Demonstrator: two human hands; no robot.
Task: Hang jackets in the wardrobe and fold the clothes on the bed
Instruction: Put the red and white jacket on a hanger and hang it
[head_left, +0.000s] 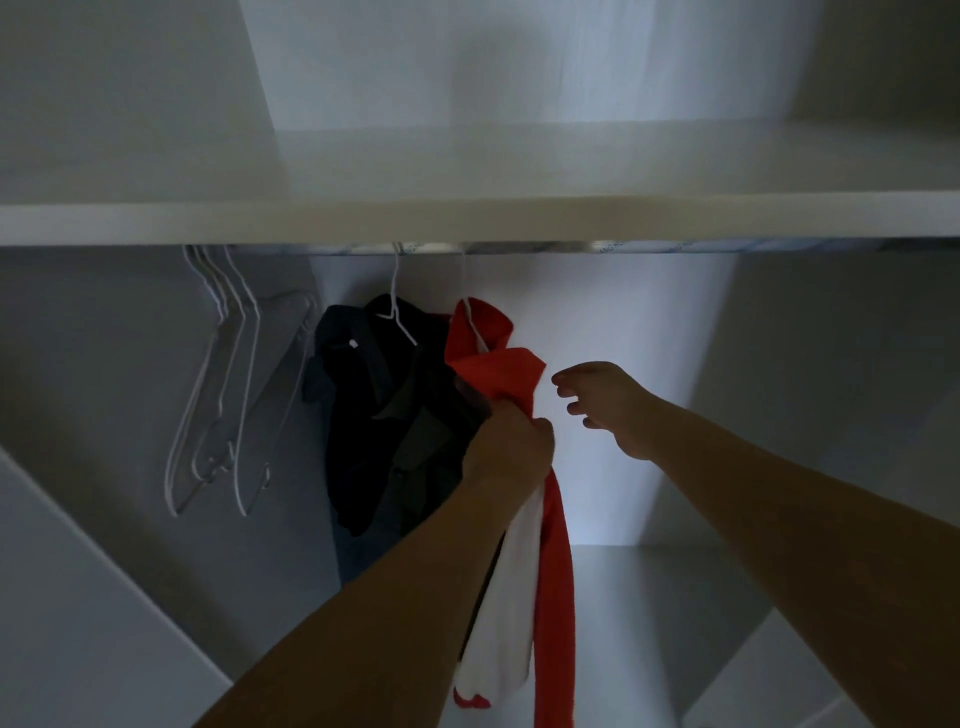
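A red and white jacket (555, 545) hangs on a white hanger from the metal rail (571, 247) inside the wardrobe. My left hand (506, 454) grips the jacket's front just below the collar. To its right my right hand (605, 402) hovers with relaxed, spread fingers, close to the red collar and apart from it. A dark jacket (384, 410) hangs on a white wire hanger (397, 312) just left of the red one, touching it.
Several empty white hangers (228, 384) hang at the left end of the rail. A white shelf (467, 218) runs above the rail. The wardrobe's back wall (623, 322) and a lower white shelf (665, 597) lie to the right.
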